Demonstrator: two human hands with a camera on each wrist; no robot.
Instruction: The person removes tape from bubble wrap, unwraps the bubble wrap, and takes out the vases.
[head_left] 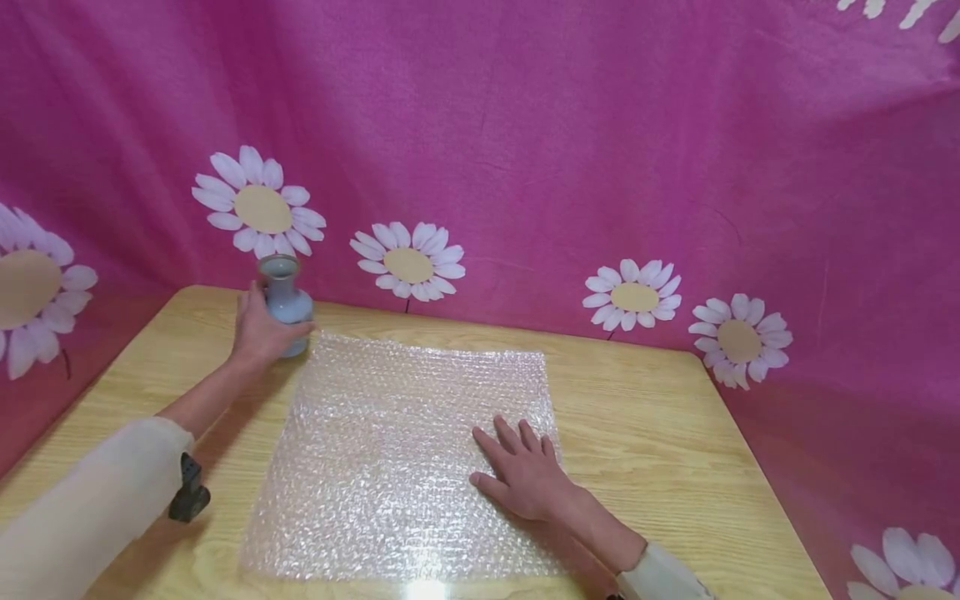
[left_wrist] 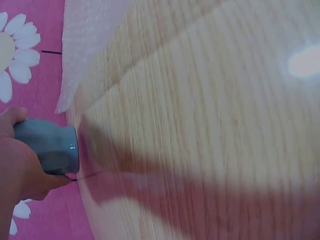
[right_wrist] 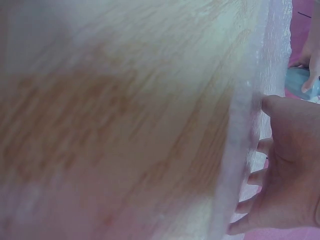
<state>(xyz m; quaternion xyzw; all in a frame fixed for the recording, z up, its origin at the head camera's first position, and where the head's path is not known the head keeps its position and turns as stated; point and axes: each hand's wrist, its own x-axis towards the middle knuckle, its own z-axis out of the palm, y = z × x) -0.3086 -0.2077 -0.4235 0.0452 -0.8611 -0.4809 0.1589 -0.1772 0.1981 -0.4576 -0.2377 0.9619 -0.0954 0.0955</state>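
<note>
At the table's far left, my left hand (head_left: 260, 327) grips a blue-grey vase (head_left: 290, 307) with a narrow neck and flared rim. The vase stands upright, low over the wood beside the far left corner of a sheet of bubble wrap (head_left: 405, 433). In the left wrist view the fingers and thumb curl round the body of the vase (left_wrist: 47, 145), its base close to the tabletop. My right hand (head_left: 525, 475) lies with spread fingers on the right side of the bubble wrap, holding nothing.
The sheet lies flat across the middle of a light wooden table (head_left: 645, 433). Behind and along the sides hangs a magenta cloth (head_left: 510, 150) printed with white daisies. A small black device (head_left: 189, 492) is strapped at the left sleeve.
</note>
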